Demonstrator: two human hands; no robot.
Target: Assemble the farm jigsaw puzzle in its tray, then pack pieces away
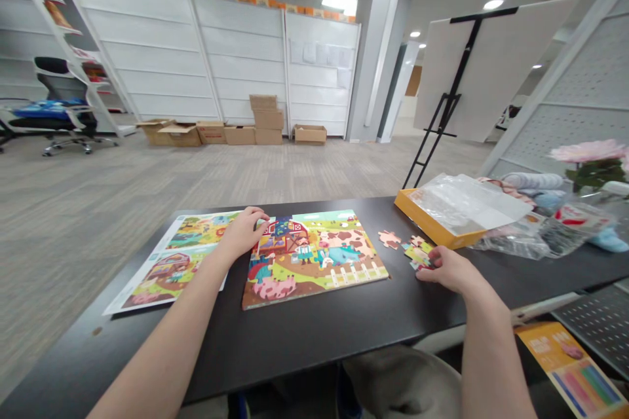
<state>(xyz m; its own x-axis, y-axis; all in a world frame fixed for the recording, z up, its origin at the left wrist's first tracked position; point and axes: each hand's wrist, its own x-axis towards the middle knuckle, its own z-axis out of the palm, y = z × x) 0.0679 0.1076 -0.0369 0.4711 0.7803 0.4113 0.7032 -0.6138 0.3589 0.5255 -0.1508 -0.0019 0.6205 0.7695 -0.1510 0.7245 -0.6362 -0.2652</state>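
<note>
A farm-scene jigsaw puzzle (314, 255) lies flat on the black table (295, 334), with a barn, a cow, a pig and a white fence pictured. My left hand (244, 230) rests at its upper left corner, fingers apart from the thumb and nothing visibly held. To the puzzle's right, my right hand (448, 270) closes thumb and fingers on a jigsaw piece at the edge of a small pile of loose pieces (417, 250). One pink-and-white piece (389, 239) lies between that pile and the puzzle. Under my left forearm is a printed picture sheet (170, 272).
A yellow box (442, 229) with clear plastic wrap (462, 200) sits at the table's back right, beside plastic bags (565, 229) and a pink flower (590, 152). An easel (455, 85) stands behind. Below the right table edge is a yellow package (550, 347).
</note>
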